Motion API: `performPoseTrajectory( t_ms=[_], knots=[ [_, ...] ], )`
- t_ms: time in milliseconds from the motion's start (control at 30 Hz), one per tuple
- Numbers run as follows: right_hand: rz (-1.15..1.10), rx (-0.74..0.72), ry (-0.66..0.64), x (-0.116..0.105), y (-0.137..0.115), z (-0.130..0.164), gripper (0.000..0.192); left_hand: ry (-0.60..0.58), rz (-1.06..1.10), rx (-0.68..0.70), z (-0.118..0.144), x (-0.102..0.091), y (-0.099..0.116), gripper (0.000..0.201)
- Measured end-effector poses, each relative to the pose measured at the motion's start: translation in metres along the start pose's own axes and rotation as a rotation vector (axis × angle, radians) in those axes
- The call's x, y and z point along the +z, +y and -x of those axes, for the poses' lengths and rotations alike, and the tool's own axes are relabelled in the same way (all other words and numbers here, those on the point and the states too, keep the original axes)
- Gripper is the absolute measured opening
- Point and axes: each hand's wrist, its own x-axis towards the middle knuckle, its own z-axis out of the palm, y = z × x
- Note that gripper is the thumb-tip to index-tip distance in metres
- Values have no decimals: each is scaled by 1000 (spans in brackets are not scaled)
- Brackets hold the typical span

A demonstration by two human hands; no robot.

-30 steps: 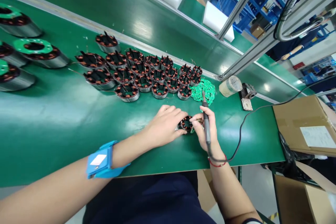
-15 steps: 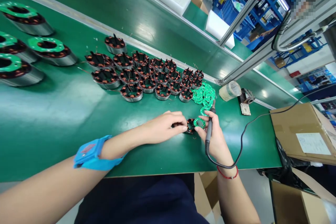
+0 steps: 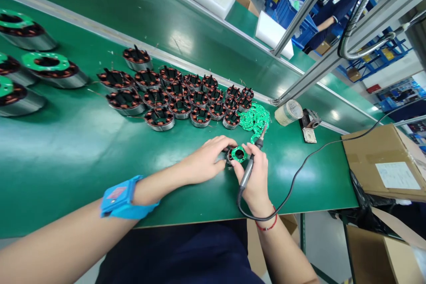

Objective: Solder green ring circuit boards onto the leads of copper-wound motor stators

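Near the middle of the frame, the left hand point(image 3: 208, 159) is holding a wound stator point(image 3: 229, 158) from its left side, thumb and fingers spread narrowly about it, while the right hand point(image 3: 255, 176) is gripping a soldering iron point(image 3: 248, 169) and, with thumb and fingertip, is touching a green ring board point(image 3: 245, 155) that is sitting over the stator's top. The iron's tip is pointing toward the upper right, and its black cable point(image 3: 308, 158) is looping below the right wrist and running off to the right edge. A blue wrist strap point(image 3: 124, 199) is circling the left forearm, and a red bracelet point(image 3: 268, 226) the right wrist. Above the hands, a cluster of bare stators point(image 3: 179, 107) is standing on the green counter point(image 3: 100, 155), with a pile of green rings point(image 3: 254, 115) lying at its right end. Larger-looking ring-topped stators point(image 3: 61, 75) are standing at the upper left. Right of the pile, a pale jar point(image 3: 288, 113) is standing near a dark metal stand point(image 3: 310, 120), and a cardboard box point(image 3: 382, 153) is filling the right side.
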Motion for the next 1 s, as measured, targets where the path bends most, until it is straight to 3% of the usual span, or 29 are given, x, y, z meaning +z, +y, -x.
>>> performPoseTrajectory(
  t_ms=[200,400,500,800,1000],
  knots=[
    [-98,-62,-5,5,7,13,50,101,-122,-34,-2,12,17,28],
    [-291,106,32,11,11,16,46,73,-233,107,1,16,19,22],
    [-391,111,37,11,10,18,53,82,-258,154,5,11,18,26],
    [-382,44,-26,5,3,16,61,23,-276,171,7,3,14,39],
    [-262,90,81,15,-3,21,56,-66,-248,178,8,-10,9,39]
  ],
)
